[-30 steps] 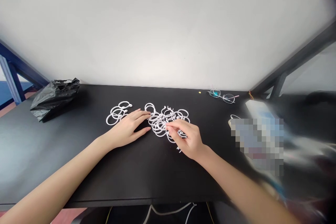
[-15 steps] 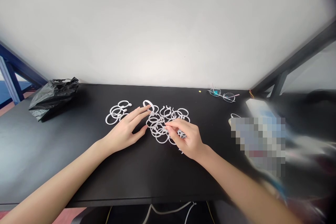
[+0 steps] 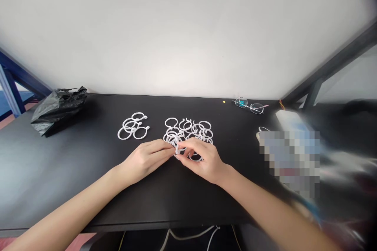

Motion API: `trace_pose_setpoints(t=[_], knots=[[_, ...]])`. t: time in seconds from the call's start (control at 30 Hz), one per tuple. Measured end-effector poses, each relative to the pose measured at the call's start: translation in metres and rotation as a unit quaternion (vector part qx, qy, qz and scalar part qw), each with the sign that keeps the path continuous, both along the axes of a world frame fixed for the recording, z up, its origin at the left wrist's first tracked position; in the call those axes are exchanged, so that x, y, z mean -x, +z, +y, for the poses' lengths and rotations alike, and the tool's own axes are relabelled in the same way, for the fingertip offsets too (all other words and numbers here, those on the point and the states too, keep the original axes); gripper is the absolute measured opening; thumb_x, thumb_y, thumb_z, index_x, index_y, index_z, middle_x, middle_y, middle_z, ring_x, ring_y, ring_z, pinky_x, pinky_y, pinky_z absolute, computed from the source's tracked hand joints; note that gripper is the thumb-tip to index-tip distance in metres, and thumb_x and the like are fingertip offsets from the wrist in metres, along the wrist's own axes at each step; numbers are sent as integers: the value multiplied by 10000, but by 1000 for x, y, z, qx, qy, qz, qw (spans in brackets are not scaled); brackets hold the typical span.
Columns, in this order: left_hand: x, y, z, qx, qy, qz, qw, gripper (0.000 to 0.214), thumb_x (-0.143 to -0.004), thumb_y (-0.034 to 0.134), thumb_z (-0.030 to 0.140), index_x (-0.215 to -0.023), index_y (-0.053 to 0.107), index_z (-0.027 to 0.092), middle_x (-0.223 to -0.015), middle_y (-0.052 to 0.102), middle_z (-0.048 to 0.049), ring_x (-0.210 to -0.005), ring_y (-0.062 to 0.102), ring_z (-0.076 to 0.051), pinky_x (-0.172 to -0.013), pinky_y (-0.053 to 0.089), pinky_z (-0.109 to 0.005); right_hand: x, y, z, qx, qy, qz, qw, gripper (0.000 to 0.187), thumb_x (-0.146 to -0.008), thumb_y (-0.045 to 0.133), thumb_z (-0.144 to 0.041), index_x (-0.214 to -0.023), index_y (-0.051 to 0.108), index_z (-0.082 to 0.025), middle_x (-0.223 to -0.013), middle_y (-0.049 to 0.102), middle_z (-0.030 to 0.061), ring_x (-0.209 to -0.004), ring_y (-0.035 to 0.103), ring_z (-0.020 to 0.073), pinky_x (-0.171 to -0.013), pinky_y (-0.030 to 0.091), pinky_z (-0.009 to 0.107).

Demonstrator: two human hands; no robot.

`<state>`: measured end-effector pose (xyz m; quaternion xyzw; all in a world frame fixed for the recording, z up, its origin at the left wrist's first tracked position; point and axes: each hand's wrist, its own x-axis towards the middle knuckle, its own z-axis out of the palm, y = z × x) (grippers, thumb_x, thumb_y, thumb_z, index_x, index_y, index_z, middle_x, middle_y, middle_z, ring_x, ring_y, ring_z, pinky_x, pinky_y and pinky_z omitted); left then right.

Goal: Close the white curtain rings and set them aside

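Note:
My left hand (image 3: 144,160) is closed, its fingers pressed together at the near edge of a pile of white plastic rings (image 3: 205,125). Between its fingertips and those of my right hand (image 3: 204,160) is a white plastic ring (image 3: 177,150) tilted up off the desk. My right thumb and index finger pinch it from the other side. Part of the held ring and the left thumb are hidden. Several rings in the pile show a gap with small knobbed ends. Farther left lies a smaller group of white rings (image 3: 140,133) with round joined ends.
A crumpled black plastic bag (image 3: 59,110) sits at the desk's left. Eyeglasses (image 3: 256,108) lie near the wall at the back right. A blurred, pixelated item (image 3: 290,160) and a white box (image 3: 290,119) occupy the right side. Cables (image 3: 191,238) hang below the desk's front edge.
My left hand has moved nearer and right with its fingers drawn together, bringing its raised ring down to my right hand. The right hand has shifted slightly nearer. The left ring group is more exposed.

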<state>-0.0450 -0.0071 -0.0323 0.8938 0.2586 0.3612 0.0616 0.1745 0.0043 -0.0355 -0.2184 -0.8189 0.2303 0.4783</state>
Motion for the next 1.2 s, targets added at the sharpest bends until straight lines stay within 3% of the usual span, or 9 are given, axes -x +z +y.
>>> trace_pose_setpoints(t=[0.13,0.3,0.57,0.83,1.0,1.1,1.2], knots=[[0,-2,-1,-15,-10,1,1000,208,-909,577,98,-1101,641,146,-925,699,-83,-739,638,-154,-629,532,-261,0,1,1,-5,14,-4,1000,95,-894,617,-121,-968,657,-166,-893,699,64,-681,645,117,-598,592,223],[0,-3,0,-10,-20,2,1000,218,-898,597,93,-1107,625,145,-900,708,-65,-738,636,-143,-645,524,-252,-1,1,1,2,23,-21,1000,128,-906,593,-112,-1008,653,-161,-884,695,67,-692,643,124,-614,597,239],[-1,-2,-2,37,36,-33,998,39,-886,642,145,-908,624,172,-699,646,16,-565,559,-87,-545,443,-202,0,1,0,13,40,-27,999,193,-872,615,-123,-1062,644,-145,-913,688,81,-640,635,116,-592,601,253],[-3,-2,-2,38,3,-23,999,123,-869,653,116,-973,618,170,-816,664,-22,-696,604,-120,-629,495,-228,2,-3,0,-17,19,-22,999,122,-930,568,-137,-1006,659,-169,-880,719,66,-781,693,156,-662,612,263],[-4,3,-5,13,80,-27,996,239,-833,715,224,-1050,623,185,-987,610,-73,-845,612,-169,-724,535,-285,2,-2,0,-5,-2,-7,1000,112,-922,590,-146,-1003,665,-164,-856,719,66,-732,688,149,-601,595,244],[-3,6,-6,70,100,-27,992,380,-829,719,290,-1163,567,190,-1132,586,-106,-1010,595,-219,-851,534,-348,1,-1,-1,-4,-12,4,1000,97,-908,611,-135,-981,670,-157,-826,716,62,-710,683,146,-609,590,248],[-2,8,-6,195,90,-32,976,486,-837,706,336,-1259,500,209,-1165,597,-95,-994,595,-204,-829,540,-333,1,2,-3,-2,-14,13,1000,102,-910,602,-129,-980,669,-162,-835,719,62,-722,687,146,-632,594,254]])
